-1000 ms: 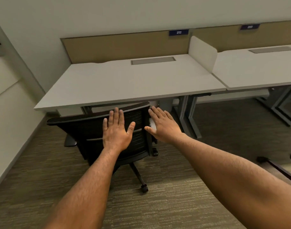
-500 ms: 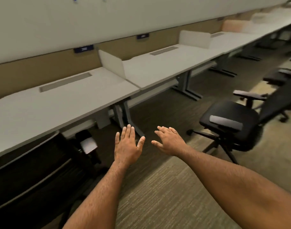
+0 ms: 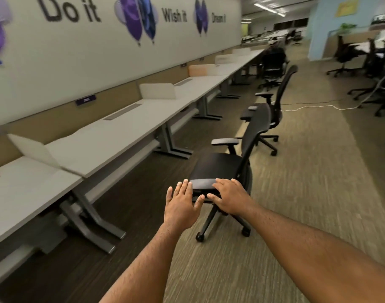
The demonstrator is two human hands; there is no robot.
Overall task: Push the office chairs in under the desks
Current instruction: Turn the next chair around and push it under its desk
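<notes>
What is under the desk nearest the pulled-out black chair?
Under that desk only its grey metal legs and dark carpet show; no chair is tucked in. The black chair stands out in the aisle. The space close to the wall is hidden by the desktop.

Open-plan office: long row of desks (image 3: 112, 136), swivel chairs (image 3: 226, 167), slogan wall (image 3: 77, 40)

far chairs (image 3: 272, 62) blurred, wall lettering (image 3: 218, 17) cut off — unreadable

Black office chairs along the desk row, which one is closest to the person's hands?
The black office chair just beyond both hands, seat facing the desks; the other pulled-out chair stands farther down the aisle.
</notes>
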